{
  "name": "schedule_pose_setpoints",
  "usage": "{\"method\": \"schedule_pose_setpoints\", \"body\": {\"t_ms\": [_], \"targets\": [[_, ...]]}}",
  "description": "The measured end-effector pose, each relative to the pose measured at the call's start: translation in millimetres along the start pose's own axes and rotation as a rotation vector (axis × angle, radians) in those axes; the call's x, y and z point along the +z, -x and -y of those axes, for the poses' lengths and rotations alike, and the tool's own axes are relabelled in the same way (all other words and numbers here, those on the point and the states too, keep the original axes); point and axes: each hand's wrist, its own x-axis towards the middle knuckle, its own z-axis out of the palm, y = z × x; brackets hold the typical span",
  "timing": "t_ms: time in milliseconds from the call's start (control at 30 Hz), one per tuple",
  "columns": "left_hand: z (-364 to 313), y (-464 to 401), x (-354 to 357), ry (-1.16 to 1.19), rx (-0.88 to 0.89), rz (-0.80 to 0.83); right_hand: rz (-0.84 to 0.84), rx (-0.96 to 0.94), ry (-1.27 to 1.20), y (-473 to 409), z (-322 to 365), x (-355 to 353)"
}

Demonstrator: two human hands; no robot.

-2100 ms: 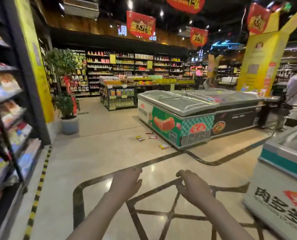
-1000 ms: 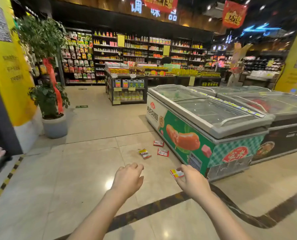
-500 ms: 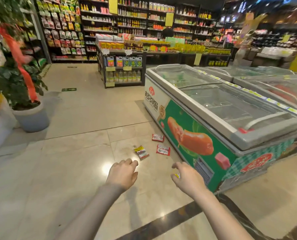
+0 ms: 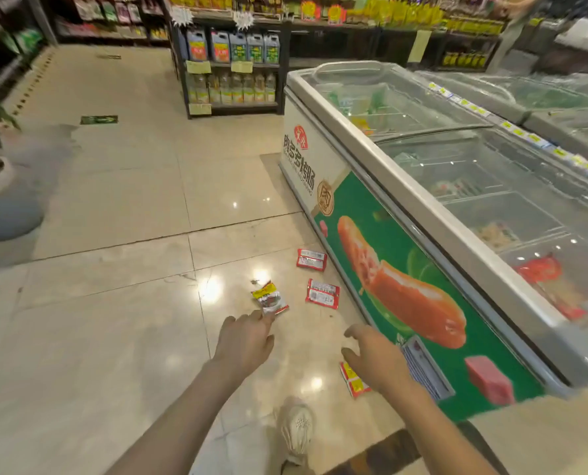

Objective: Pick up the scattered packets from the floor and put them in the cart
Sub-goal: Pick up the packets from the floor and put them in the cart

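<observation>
Both hands, the left hand [image 4: 244, 341] and right hand [image 4: 375, 359], reach loose-fingered and empty toward four packets [image 4: 321, 293] lying uncollected on the floor [image 4: 114, 320] at lower centre beside the freezer [image 4: 423, 207]; no cart visible.

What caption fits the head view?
Both hands reach toward four packets scattered on the floor beside a freezer.

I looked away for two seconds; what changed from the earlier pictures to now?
The person walked up to the freezer. Both hands reached down: left hand near the yellow packet, right hand over the nearest packet. Nothing gripped; all four packets lie where they did.
</observation>
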Motion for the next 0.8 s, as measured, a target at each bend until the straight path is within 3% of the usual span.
{"method": "schedule_pose_setpoints", "body": {"t_ms": [433, 800], "targets": [[54.2, -310.6, 51.5, 0.317, -0.349, 0.228, 0.214, 0.026, 0.008, -338.4, -39.1, -11.6], [117.0, -507.6, 211.1, 0.693, -0.720, 0.330, 0.312, 0.171, -0.032, -568.9, -84.7, 108.6]]}}
